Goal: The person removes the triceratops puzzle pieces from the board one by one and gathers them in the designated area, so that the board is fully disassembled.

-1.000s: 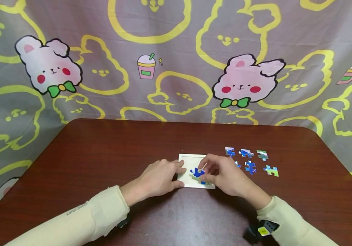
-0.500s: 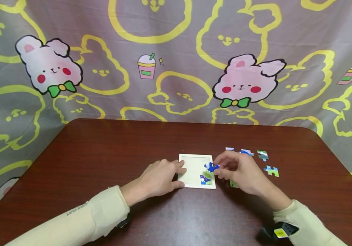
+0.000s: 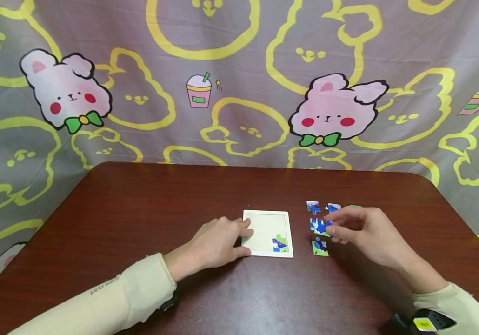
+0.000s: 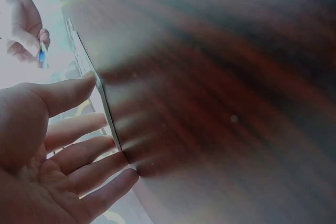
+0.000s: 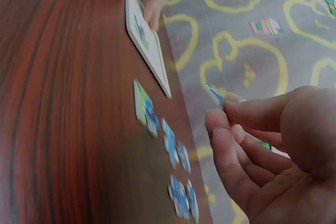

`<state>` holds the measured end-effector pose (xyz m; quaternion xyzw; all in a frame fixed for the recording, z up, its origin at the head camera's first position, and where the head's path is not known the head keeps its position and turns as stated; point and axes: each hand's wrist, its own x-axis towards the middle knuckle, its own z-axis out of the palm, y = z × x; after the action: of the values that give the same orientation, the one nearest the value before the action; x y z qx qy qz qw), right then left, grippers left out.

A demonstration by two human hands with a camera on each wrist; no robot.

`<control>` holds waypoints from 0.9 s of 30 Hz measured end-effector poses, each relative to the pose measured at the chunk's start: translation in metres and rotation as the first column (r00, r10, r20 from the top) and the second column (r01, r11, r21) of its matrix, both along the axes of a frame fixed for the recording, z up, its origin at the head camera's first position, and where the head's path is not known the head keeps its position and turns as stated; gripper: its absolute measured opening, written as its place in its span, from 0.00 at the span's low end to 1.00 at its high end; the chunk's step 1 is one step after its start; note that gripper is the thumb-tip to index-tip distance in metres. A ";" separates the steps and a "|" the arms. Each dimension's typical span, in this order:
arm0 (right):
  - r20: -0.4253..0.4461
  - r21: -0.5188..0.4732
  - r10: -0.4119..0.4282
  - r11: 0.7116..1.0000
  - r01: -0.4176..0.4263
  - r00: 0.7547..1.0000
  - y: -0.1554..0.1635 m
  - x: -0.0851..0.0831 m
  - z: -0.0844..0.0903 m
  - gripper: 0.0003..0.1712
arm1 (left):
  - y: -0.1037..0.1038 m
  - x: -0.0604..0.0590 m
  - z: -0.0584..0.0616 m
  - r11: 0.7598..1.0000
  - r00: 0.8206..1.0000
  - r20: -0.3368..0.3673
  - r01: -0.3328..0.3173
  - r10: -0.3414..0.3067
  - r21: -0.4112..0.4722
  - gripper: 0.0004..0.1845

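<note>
My right hand (image 3: 371, 237) pinches a blue-and-white jigsaw piece (image 5: 215, 95) between thumb and fingertips, raised over the loose pieces to the right of the tray. In the head view the held piece overlaps a piece behind it. My left hand (image 3: 214, 243) rests at the left edge of a square off-white puzzle tray (image 3: 258, 232), its fingertips and thumb touching the rim. A small joined patch of blue-and-green jigsaw (image 3: 280, 244) lies in the tray's near right corner.
Loose jigsaw pieces lie right of the tray: a green-and-blue one (image 3: 320, 247) nearest, two bluish ones (image 3: 312, 206) farther back, and a green one (image 3: 355, 206) mostly hidden by my right hand. A patterned curtain (image 3: 239, 83) hangs behind the dark wooden table (image 3: 172, 195).
My right hand has moved right, from over the tray to over the loose pieces, still pinching the blue jigsaw piece. My left hand has stayed at the tray's edge.
</note>
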<state>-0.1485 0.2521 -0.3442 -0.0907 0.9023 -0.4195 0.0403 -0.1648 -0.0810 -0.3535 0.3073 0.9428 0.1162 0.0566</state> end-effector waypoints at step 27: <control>-0.013 0.282 -0.004 0.960 0.007 1.000 0.045 0.016 -0.021 0.07 | 0.001 0.000 0.000 1.000 1.000 -0.012 -0.001 0.001 0.004 0.23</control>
<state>-0.1323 0.2974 -0.3656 -0.0841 0.9533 -0.2865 0.0461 -0.1647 -0.0800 -0.3538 0.3075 0.9431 0.1163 0.0505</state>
